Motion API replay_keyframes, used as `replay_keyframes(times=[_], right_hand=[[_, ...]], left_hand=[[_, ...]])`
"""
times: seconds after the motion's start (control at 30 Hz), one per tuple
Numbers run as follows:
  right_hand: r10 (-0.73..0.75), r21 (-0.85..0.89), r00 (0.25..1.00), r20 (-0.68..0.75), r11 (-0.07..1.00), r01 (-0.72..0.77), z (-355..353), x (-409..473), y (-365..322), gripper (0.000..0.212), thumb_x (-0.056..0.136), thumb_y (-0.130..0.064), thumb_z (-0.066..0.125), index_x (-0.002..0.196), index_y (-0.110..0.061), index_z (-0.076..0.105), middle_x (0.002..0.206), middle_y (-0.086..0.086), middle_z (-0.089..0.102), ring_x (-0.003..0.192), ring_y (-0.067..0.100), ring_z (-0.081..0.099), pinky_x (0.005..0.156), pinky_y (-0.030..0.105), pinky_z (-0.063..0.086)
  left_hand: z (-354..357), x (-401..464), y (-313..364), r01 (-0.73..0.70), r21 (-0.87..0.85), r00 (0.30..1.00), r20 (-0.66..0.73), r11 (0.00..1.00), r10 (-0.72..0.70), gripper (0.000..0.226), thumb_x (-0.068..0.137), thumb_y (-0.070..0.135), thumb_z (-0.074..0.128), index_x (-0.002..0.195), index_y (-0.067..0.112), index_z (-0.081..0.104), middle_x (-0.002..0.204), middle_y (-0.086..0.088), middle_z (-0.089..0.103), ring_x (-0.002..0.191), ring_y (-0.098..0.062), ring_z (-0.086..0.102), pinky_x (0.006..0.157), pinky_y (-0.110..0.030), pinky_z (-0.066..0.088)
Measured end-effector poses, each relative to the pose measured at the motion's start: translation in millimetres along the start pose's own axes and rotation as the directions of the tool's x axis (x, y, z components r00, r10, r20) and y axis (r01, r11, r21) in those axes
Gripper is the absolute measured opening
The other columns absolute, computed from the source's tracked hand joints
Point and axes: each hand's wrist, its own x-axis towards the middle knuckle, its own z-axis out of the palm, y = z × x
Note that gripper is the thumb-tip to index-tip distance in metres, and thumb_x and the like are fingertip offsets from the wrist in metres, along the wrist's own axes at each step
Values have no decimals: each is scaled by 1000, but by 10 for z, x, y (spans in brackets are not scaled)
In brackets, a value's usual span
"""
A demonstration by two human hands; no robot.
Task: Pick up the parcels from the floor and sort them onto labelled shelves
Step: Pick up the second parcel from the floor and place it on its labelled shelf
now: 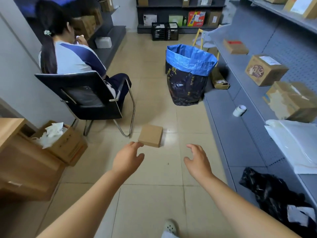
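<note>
Head view shows the left hand and right hand empty, fingers spread, just short of the flat parcel on the floor beside the chair, whose leg could snag a careless reach.

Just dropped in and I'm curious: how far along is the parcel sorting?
Done: several boxes already sit on the right-hand shelves, such as the printed box. In hand: nothing yet; the left hand and right hand are open, reaching toward the flat brown parcel on the floor. Left: that parcel, and another box beside the big bag.
</note>
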Motion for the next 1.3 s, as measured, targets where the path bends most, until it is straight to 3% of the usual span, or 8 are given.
replay_keyframes(times=[0.37, 0.83, 1.0, 1.3], right_hand=[[30, -2, 997, 69, 1000, -30, 256, 1531, -321, 46, 84, -10, 52, 128, -19, 48, 134, 0, 47, 124, 19, 44, 101, 33, 37], [264, 62, 965, 14, 963, -264, 986, 3078, -772, 47, 84, -11, 51, 130, -18, 46, 137, 1, 44, 122, 22, 46, 101, 36, 39], [307, 63, 950, 57, 949, -310, 1140, 3628, -637, 46, 85, -11, 50, 130, -17, 46, 138, 2, 42, 126, 22, 43, 102, 41, 38], [342, -10, 924, 172, 938, -346, 1679, 4888, 9, 46, 85, -12, 50, 130, -16, 46, 136, 5, 44, 122, 23, 46, 101, 39, 40]], left_hand=[[-28, 1494, -235, 71, -3, 997, 33, 997, -71, 38, 86, 23, 55, 124, 21, 56, 122, 2, 59, 102, -17, 59, 77, -29, 45], [93, 3704, -923, -57, 30, 959, 280, 998, 47, 38, 87, 22, 55, 125, 21, 55, 125, -1, 57, 113, -19, 54, 85, -31, 44], [404, 4312, -988, -33, 31, 931, 364, 999, 19, 40, 87, 21, 55, 126, 21, 54, 123, -4, 57, 109, -19, 55, 86, -31, 45], [1337, 5288, -1240, 137, 18, 896, 425, 990, -131, 38, 87, 20, 56, 125, 20, 55, 125, -4, 57, 108, -19, 58, 88, -32, 46]])
